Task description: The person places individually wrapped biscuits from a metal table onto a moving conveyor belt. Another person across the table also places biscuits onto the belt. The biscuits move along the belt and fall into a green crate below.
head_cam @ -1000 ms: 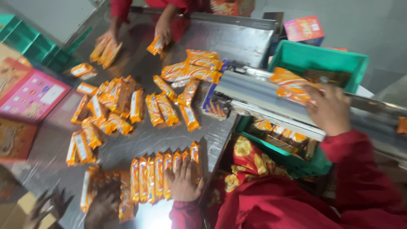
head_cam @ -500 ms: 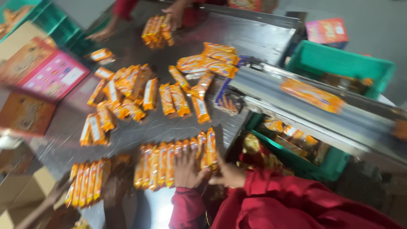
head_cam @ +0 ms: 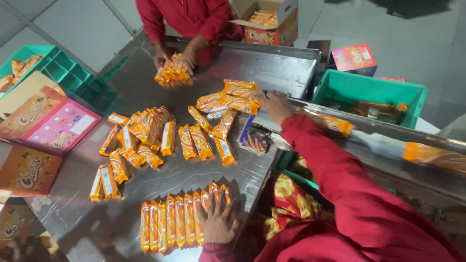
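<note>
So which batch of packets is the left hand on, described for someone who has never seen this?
Start at the steel table, strewn with orange snack packets. At its near edge lies a tidy row of packets, side by side, with the left hand flat on its right end. Unlike the loose heap further back, these are lined up parallel and touching.

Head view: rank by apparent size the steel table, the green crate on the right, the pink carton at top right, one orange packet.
1. steel table
2. green crate
3. pink carton, though it is farther from the camera, so unsure
4. orange packet
</note>
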